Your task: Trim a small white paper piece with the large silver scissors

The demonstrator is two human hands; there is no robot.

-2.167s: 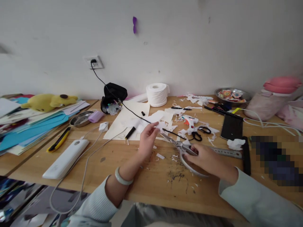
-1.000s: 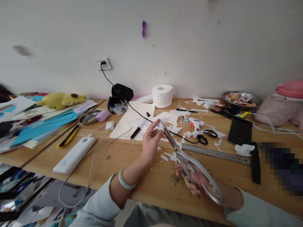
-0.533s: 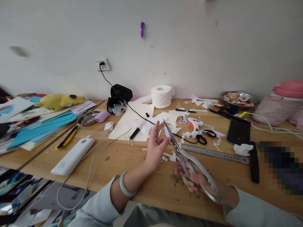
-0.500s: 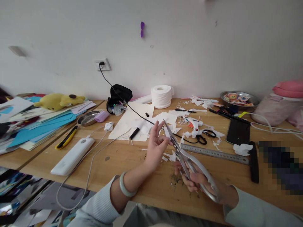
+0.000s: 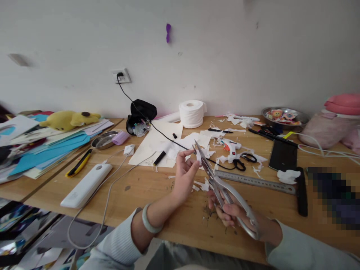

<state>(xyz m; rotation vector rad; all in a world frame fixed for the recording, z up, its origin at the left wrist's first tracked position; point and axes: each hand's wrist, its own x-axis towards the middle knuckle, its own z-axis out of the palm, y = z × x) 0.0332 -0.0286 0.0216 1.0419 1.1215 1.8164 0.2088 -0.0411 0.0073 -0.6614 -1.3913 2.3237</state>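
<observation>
Head view. I hold my left hand raised over the table, its thumb and forefinger pinched together on a small white scrap; the other fingers curl loosely above. My right hand grips the handles of the large steel scissors, fingers closed through and around the loops. The blades point to 11 o'clock, slightly parted, and meet the scrap at its right edge. Scrap and blade tips sit just above the table, near its middle.

At 12 o'clock from the scrap lie a white sheet and a scatter of paper cuttings, with a black cable crossing them from the wall socket. A tissue roll stands at the wall beyond. At 2 o'clock lie a glue gun and small black scissors; a steel ruler runs out to 3 o'clock, just beside the large blades. A phone lies face down farther right, near a crumpled tissue.

At 9 o'clock lie a white power bank with its cord, and a yellow knife. Well apart at far left, a yellow plush rests on stacked coloured paper.
</observation>
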